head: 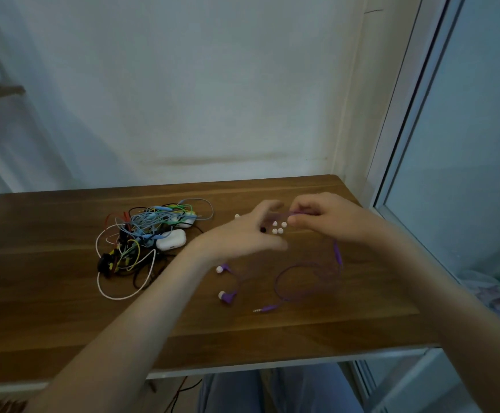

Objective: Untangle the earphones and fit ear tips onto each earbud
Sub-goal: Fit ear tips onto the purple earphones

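A purple pair of earphones (pixel 308 281) lies loosely on the wooden table (pixel 64 308). Its two earbuds (pixel 226 296) carry white tips and rest at the left, and its plug points left near the front. My right hand (pixel 329 220) pinches a stretch of the purple cable above the table. My left hand (pixel 243 236) is blurred, fingers spread, close beside the right hand; I cannot tell whether it touches the cable. Several loose white ear tips (pixel 278 228) lie on the table between my hands.
A tangle of coloured earphone cables (pixel 141 236) sits at the table's left, with a white earbud case (pixel 171 239) against it. A wall rises behind the table, and a window frame (pixel 397 144) stands at the right.
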Demonstrator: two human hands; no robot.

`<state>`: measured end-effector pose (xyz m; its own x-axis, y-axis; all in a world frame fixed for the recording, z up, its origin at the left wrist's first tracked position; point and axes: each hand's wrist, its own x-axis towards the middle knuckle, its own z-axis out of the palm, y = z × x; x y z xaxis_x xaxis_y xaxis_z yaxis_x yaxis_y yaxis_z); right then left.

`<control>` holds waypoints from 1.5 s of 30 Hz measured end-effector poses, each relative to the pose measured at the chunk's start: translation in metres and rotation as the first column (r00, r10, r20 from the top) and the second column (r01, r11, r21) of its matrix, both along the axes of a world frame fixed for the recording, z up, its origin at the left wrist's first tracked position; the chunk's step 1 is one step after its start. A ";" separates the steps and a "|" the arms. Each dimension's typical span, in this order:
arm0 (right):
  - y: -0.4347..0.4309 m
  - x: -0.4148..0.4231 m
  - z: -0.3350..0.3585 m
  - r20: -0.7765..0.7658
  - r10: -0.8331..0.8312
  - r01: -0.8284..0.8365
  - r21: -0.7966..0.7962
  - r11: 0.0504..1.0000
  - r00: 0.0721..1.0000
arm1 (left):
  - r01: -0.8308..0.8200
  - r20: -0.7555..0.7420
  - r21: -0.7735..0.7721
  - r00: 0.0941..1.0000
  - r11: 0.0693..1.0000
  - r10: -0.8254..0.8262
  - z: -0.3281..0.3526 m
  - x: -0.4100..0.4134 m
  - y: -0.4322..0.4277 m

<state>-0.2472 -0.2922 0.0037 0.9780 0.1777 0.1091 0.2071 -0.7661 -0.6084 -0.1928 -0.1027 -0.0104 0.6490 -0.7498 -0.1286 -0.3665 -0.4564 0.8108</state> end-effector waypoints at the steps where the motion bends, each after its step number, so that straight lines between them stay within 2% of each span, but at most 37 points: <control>1: 0.002 0.000 0.003 0.015 -0.001 0.000 0.039 0.999 1.000 | 0.020 -0.070 -0.103 0.997 0.995 -0.027 -0.002 -0.001 -0.009; 3: 0.004 0.000 0.008 0.041 -0.018 0.013 0.108 0.994 0.999 | 0.025 -0.155 -0.245 0.986 0.969 -0.064 -0.007 -0.002 -0.025; 5: 0.002 -0.001 0.014 0.071 -0.036 0.025 0.154 0.988 0.997 | 0.043 -0.182 -0.314 0.978 0.949 -0.104 -0.010 -0.004 -0.039; 9: -0.004 -0.001 0.024 0.100 -0.072 0.043 0.268 0.962 0.992 | 0.105 -0.181 -0.291 0.970 0.951 -0.162 -0.013 -0.007 -0.061; 13: -0.005 0.001 0.032 0.122 -0.095 0.047 0.348 0.936 0.988 | 0.003 -0.194 -0.345 0.978 0.939 -0.074 -0.015 -0.004 -0.080; 15: -0.008 0.003 0.036 0.150 -0.118 0.050 0.393 0.918 0.982 | -0.018 -0.247 -0.382 0.965 0.924 -0.084 -0.011 -0.001 -0.086; 18: -0.016 0.001 0.042 0.147 -0.109 0.044 0.390 0.920 0.983 | -0.017 -0.337 -0.374 0.934 0.927 -0.118 0.000 -0.001 -0.086; 20: -0.020 0.000 0.042 0.132 -0.103 0.047 0.375 0.926 0.986 | -0.006 -0.302 -0.315 0.949 0.949 -0.095 0.008 0.000 -0.084; 22: -0.024 0.001 0.039 0.134 -0.119 0.071 0.317 0.946 0.984 | 0.014 -0.228 -0.248 0.971 0.969 -0.073 0.011 0.005 -0.081; 23: -0.028 0.004 0.035 0.141 -0.124 0.088 0.236 0.968 0.982 | 0.029 -0.197 -0.210 0.978 0.977 -0.071 0.014 0.009 -0.079; 25: -0.037 0.008 0.030 0.137 -0.115 0.121 -0.040 0.992 0.984 | 0.070 -0.159 -0.126 0.983 0.990 -0.090 0.019 0.016 -0.072; 26: -0.042 0.009 0.028 0.105 -0.107 0.122 -0.157 0.980 0.989 | 0.093 -0.140 -0.082 0.985 0.992 -0.104 0.022 0.019 -0.069; 29: -0.053 0.013 0.021 -0.021 -0.131 0.117 -0.328 0.937 0.991 | 0.109 -0.077 0.070 0.992 0.992 -0.104 0.032 0.027 -0.060; 31: -0.059 0.015 0.016 0.000 -0.178 0.160 -0.441 0.883 0.984 | 0.096 -0.020 0.168 0.995 0.981 -0.094 0.037 0.031 -0.055; 34: -0.065 0.015 0.009 0.066 -0.239 0.247 -0.362 0.899 0.969 | 0.099 0.005 0.259 0.995 0.961 -0.104 0.038 0.032 -0.047; 37: -0.063 0.015 0.003 0.024 -0.224 0.222 -0.262 0.939 0.974 | 0.101 -0.041 0.148 0.995 0.984 -0.096 0.036 0.027 -0.041; 40: -0.054 0.017 -0.007 -0.112 -0.125 0.105 -0.169 0.980 0.986 | 0.125 -0.086 -0.032 0.988 0.992 -0.127 0.038 0.020 -0.036; 43: -0.041 0.024 -0.014 -0.299 0.029 -0.070 -0.129 0.989 0.954 | 0.145 -0.038 -0.040 0.989 0.989 -0.146 0.043 0.015 -0.031; 45: -0.032 0.024 -0.011 -0.407 0.093 -0.130 -0.064 0.989 0.909 | 0.144 0.034 -0.007 0.989 0.989 -0.144 0.046 0.012 -0.030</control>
<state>-0.2229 -0.3240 -0.0076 0.9088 0.2790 -0.3103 0.0464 -0.8065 -0.5894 -0.1808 -0.1325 0.0353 0.5378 -0.8370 -0.1011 -0.4546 -0.3889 0.8013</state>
